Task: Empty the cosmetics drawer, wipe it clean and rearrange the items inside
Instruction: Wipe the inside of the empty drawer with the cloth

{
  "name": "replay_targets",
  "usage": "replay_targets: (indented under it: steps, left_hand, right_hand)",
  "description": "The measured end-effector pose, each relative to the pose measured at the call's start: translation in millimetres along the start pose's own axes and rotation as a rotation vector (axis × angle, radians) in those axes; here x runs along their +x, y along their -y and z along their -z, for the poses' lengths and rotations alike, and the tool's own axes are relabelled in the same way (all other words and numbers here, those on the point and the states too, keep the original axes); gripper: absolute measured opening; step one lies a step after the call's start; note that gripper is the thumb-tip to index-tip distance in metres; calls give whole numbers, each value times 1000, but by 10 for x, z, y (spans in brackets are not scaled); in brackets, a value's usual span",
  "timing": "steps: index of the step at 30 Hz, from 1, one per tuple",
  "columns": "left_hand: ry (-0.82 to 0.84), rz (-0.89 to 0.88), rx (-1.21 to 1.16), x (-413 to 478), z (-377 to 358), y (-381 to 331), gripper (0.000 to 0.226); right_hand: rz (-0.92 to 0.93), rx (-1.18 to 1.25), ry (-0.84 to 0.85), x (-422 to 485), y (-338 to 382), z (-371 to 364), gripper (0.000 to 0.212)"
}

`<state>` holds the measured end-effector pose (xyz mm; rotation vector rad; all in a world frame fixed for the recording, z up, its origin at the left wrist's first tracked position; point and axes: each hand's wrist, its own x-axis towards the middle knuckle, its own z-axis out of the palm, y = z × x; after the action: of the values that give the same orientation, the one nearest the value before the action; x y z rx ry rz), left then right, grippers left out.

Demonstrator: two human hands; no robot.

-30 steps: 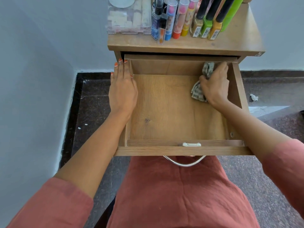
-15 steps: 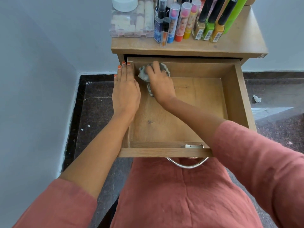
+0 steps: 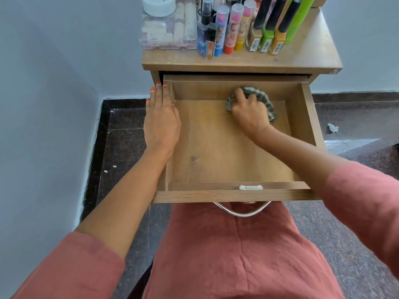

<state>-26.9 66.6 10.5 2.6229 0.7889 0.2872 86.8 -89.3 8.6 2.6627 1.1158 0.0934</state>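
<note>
**Cloth pressed to the back of the open drawer**

The pulled-out wooden drawer (image 3: 216, 147) stands open under the small wooden cabinet top (image 3: 313, 55), its bare brown floor holding nothing but a crumpled grey-and-white checked cloth (image 3: 266, 100). The cloth lies at the back of the drawer, right of centre, where the floor meets the rear wall. The right hand (image 3: 248, 111) lies on top of it, fingers curled and bunched into the fabric, gripping it against the wood; a ring shows on one finger. The left hand (image 3: 162, 124) lies flat on the drawer's left side wall, fingers straight and close together, orange-painted nails pointing toward the cabinet, clamped on nothing.

At the drawer's front edge sit a small metal latch plate (image 3: 250, 187) and, below it, a curved metal handle (image 3: 241, 210) hanging over the person's rust-coloured lap.

On the cabinet top stand the cosmetics: a clear plastic compartment box (image 3: 168, 33) with a white round jar (image 3: 158, 6) on it, a cluster of colourful tubes and small spray bottles (image 3: 224, 31), and nail polish bottles (image 3: 266, 39) beside a bright green bottle (image 3: 299, 20). A scrap of white paper (image 3: 332, 127) lies on the dark stone floor to the right.
</note>
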Motion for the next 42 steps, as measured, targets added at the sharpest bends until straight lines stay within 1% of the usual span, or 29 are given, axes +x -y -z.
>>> replay_targets:
  steps: [1,5,9,10,14,18,21,22,24,25,26,27,29,30,31,32,33,34,36,37,38,39,40,41,42]
  left_hand:
    - [2,-1,-3,-2,-2,-4,47]
    - [2,6,-8,3,-4,-8,47]
    - [-2,5,-18,7,-13,-16,47]
    - [-2,7,-24,10,-12,-14,47]
    - [5,8,-42,23,-11,-10,48]
    - [4,10,-52,24,-13,-15,48]
    - [3,10,-57,20,-12,-16,48]
    - [3,11,-57,18,-10,-16,48]
    - [1,11,-58,14,-14,-25,48]
    - [-1,13,-59,12,-13,-28,48]
    - [-6,15,-59,13,-14,-28,48]
    - [-9,16,-56,14,-13,-26,48]
    - [-8,13,-51,20,-13,-22,48]
    - [-9,13,-49,22,-12,-20,48]
    - [-11,12,-47,23,-15,-17,48]
    - [-14,9,-45,26,-14,-13,48]
    - [-14,6,-44,27,-16,-13,48]
    - [-12,5,-42,25,-17,-14,48]
    - [-8,5,-38,22,-15,-21,48]
    - [-9,4,-36,25,-12,-25,48]
    - [-13,2,-32,30,-9,-23,48]
    - [-18,1,-28,29,-6,-19,48]
    - [-24,1,-24,27,-4,-13,48]
    - [-28,-1,-21,28,-7,-9,48]
    - [-28,-1,-20,27,-6,-8,48]
  right_hand:
    - [-40,-12,17,-47,-117,-50,36]
    - [-159,27,-22,-154,-402,-100,26]
    - [-196,69,48,-99,-386,-71,33]
    - [-196,71,42,-92,-372,-54,33]
    - [-148,50,54,-56,-327,-99,33]
    - [-119,39,13,-3,-208,-85,32]
    - [-81,53,30,57,-70,-56,31]
    - [-42,40,23,88,7,-59,31]
    - [8,-59,-68,173,180,-56,24]
    - [3,-50,-29,226,267,24,24]
    - [2,-55,-33,298,340,41,31]
    - [42,-38,-63,371,396,39,37]
    - [56,-55,-87,362,537,98,43]
    - [58,-70,-90,364,611,119,42]
    - [106,-108,-124,372,678,118,39]
    - [123,-88,-158,417,737,67,37]
    - [130,-34,-229,443,782,62,37]
    - [130,7,-217,435,821,131,34]
    - [165,79,-141,457,873,186,25]
    - [178,85,-191,489,901,141,25]
    - [153,92,-165,495,905,131,26]
    - [152,97,-197,502,900,116,26]
    - [149,105,-170,498,880,100,28]
    - [173,93,-195,472,855,132,28]
    - [182,52,-181,430,812,154,20]
